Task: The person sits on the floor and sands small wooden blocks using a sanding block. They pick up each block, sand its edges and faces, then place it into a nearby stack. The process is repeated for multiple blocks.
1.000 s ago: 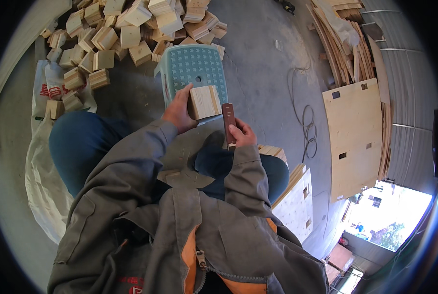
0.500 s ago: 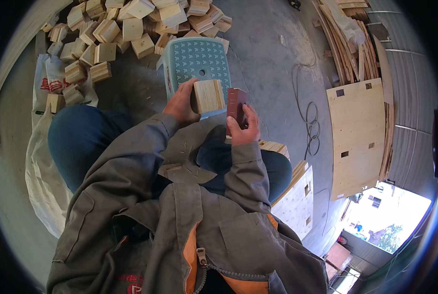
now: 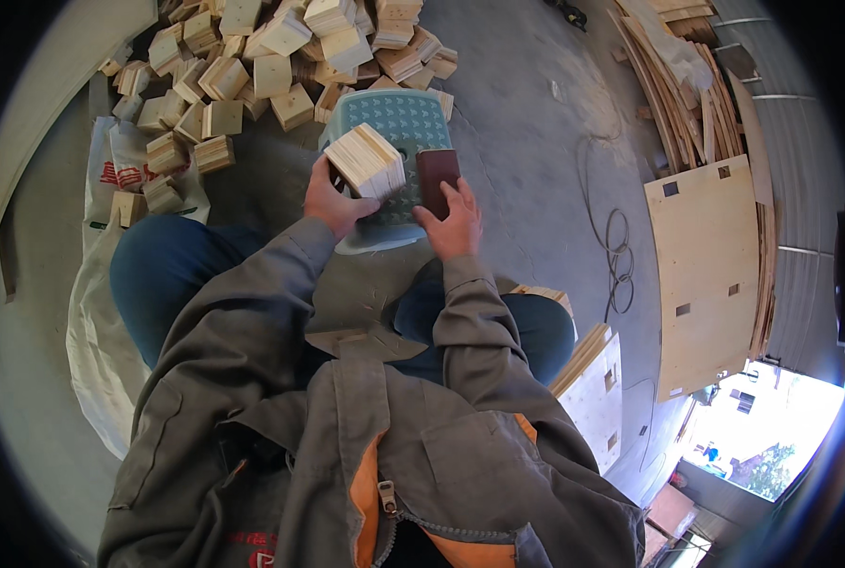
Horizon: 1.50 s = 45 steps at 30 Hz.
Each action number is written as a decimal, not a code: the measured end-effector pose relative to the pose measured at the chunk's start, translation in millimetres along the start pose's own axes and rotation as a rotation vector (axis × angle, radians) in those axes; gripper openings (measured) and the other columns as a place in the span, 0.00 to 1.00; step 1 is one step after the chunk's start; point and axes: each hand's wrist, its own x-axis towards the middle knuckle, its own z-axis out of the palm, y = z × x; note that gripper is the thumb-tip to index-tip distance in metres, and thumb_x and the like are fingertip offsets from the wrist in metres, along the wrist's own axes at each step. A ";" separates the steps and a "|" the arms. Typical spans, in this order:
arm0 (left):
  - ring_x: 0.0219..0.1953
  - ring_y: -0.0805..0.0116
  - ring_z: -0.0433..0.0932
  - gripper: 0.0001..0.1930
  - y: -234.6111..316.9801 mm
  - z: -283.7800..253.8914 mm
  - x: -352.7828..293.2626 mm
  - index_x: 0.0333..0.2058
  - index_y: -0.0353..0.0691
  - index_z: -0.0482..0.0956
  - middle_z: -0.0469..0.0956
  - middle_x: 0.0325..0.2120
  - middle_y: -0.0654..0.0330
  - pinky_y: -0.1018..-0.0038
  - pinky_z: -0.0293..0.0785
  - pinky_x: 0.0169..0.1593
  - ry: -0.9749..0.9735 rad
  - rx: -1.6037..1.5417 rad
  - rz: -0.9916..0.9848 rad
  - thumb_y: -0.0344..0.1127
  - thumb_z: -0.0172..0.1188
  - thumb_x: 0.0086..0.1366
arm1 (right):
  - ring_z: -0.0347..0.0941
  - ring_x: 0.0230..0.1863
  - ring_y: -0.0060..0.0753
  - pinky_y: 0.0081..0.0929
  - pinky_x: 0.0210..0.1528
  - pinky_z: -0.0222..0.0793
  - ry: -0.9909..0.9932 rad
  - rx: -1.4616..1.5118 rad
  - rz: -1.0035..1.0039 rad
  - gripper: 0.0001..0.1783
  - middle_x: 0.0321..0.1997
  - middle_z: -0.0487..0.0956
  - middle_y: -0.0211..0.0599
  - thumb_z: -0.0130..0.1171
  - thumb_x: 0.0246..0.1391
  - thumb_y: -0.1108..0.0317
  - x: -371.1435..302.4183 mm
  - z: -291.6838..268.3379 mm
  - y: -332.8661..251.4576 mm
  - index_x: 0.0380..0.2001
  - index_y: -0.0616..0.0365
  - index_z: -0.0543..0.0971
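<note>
Over a pale-blue plastic stool (image 3: 385, 106), the person's left hand (image 3: 335, 201) grips a tilted, pale, layered wooden block (image 3: 368, 163); just right, their right hand (image 3: 455, 225) clasps a flat reddish-brown rectangular piece (image 3: 436, 176).

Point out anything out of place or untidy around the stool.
Wooden blocks lie heaped at odd angles beyond the stool, tumbled rather than stacked. To its right, a dark cable lies in loose loops on the floor. I see no clear damage.
</note>
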 end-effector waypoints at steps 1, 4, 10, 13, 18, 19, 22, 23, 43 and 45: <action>0.70 0.54 0.70 0.59 2.2 -4.1 0.5 0.72 0.31 0.55 0.71 0.66 0.46 0.61 0.65 0.75 0.001 -0.078 -0.043 0.20 0.81 0.41 | 0.58 0.79 0.53 0.52 0.78 0.53 -0.035 -0.017 0.018 0.43 0.80 0.65 0.44 0.77 0.49 0.52 -2.6 1.7 -2.8 0.69 0.47 0.76; 0.70 0.55 0.71 0.59 8.4 -4.5 -0.9 0.72 0.30 0.56 0.71 0.66 0.46 0.61 0.67 0.73 0.029 -0.106 -0.105 0.19 0.80 0.41 | 0.58 0.79 0.52 0.53 0.78 0.53 -0.062 -0.010 0.061 0.43 0.81 0.64 0.42 0.77 0.48 0.52 -9.4 1.7 0.8 0.69 0.46 0.77; 0.65 0.55 0.76 0.56 19.8 0.7 -1.6 0.71 0.29 0.59 0.74 0.64 0.47 0.63 0.75 0.67 -0.058 -0.118 -0.160 0.18 0.81 0.42 | 0.65 0.75 0.57 0.49 0.74 0.63 0.015 0.256 -0.080 0.48 0.75 0.69 0.53 0.80 0.45 0.57 -23.6 -21.9 6.4 0.70 0.57 0.73; 0.63 0.56 0.78 0.52 52.6 16.3 -19.9 0.68 0.28 0.65 0.78 0.60 0.48 0.64 0.76 0.66 -0.164 0.053 -0.191 0.21 0.80 0.42 | 0.67 0.73 0.59 0.48 0.74 0.65 0.031 0.302 -0.216 0.54 0.72 0.71 0.56 0.81 0.44 0.58 -40.0 -36.4 -1.2 0.73 0.61 0.67; 0.61 0.58 0.80 0.48 33.8 26.2 -32.4 0.67 0.30 0.68 0.80 0.58 0.49 0.64 0.76 0.65 -0.344 0.024 -0.162 0.23 0.76 0.43 | 0.67 0.72 0.61 0.49 0.73 0.65 -0.015 0.267 -0.282 0.69 0.73 0.68 0.58 0.84 0.38 0.56 -77.2 -40.5 -31.7 0.79 0.61 0.54; 0.61 0.58 0.81 0.47 36.5 33.1 -38.8 0.67 0.30 0.69 0.81 0.58 0.50 0.64 0.77 0.64 -0.339 0.018 -0.193 0.22 0.75 0.44 | 0.66 0.73 0.62 0.51 0.73 0.64 -0.006 0.261 -0.232 0.71 0.75 0.66 0.58 0.85 0.36 0.56 -86.0 -41.1 -31.7 0.79 0.59 0.52; 0.58 0.59 0.82 0.43 39.2 31.3 -43.0 0.65 0.29 0.72 0.81 0.57 0.51 0.64 0.79 0.62 -0.336 0.141 -0.213 0.25 0.74 0.46 | 0.65 0.73 0.63 0.53 0.72 0.64 0.029 0.223 -0.219 0.71 0.76 0.64 0.58 0.85 0.36 0.55 -96.3 -52.2 -43.3 0.80 0.55 0.53; 0.57 0.59 0.83 0.41 25.8 20.1 -30.9 0.64 0.29 0.72 0.82 0.56 0.51 0.65 0.80 0.61 -0.402 0.085 -0.197 0.25 0.73 0.48 | 0.64 0.74 0.65 0.55 0.72 0.63 0.065 0.202 -0.238 0.71 0.76 0.63 0.58 0.85 0.36 0.55 -97.3 -51.0 -48.8 0.80 0.54 0.53; 0.67 0.60 0.73 0.38 73.0 31.0 -80.6 0.72 0.31 0.65 0.75 0.65 0.52 0.65 0.70 0.69 -0.561 -0.266 -0.138 0.30 0.71 0.66 | 0.79 0.61 0.54 0.43 0.61 0.77 0.431 0.389 -0.171 0.63 0.64 0.76 0.58 0.81 0.45 0.67 -113.1 -85.8 -34.6 0.77 0.68 0.53; 0.62 0.64 0.77 0.33 73.7 31.6 -86.0 0.69 0.32 0.68 0.78 0.62 0.54 0.69 0.74 0.64 -0.460 -0.179 -0.124 0.33 0.70 0.69 | 0.80 0.60 0.50 0.43 0.60 0.78 0.416 0.866 -0.031 0.60 0.63 0.78 0.55 0.80 0.48 0.68 -106.7 -107.0 -20.0 0.77 0.69 0.54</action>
